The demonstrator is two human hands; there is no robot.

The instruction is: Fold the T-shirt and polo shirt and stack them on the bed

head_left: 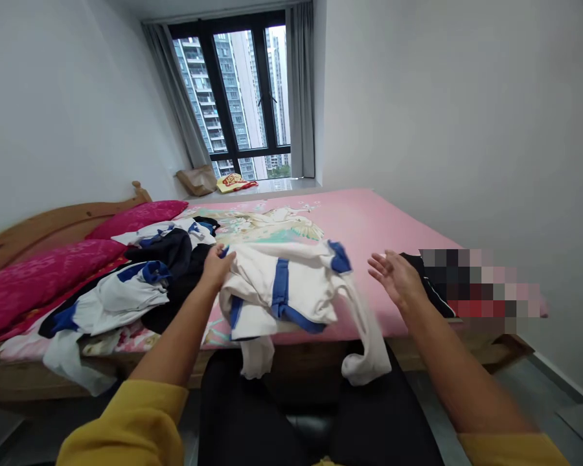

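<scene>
A white long-sleeved top with blue trim (257, 272) lies bunched at the front of the bed. Both its sleeves hang over the bed's edge toward my legs. My left hand (217, 266) is closed on the top's upper left corner, beside a small blue patch. To the right of the top, my right hand (397, 277) is held up with its fingers apart and nothing in it. Just beyond that hand lies a piece of black clothing with white piping (434, 291), partly hidden by a blurred block.
A heap of white, blue and dark clothes (126, 291) covers the bed's left side, by magenta pillows (140, 219) and a wooden headboard (53, 226). The bed has a pink sheet (369, 220). A brown paper bag (197, 180) and a yellow packet (233, 182) stand on the windowsill.
</scene>
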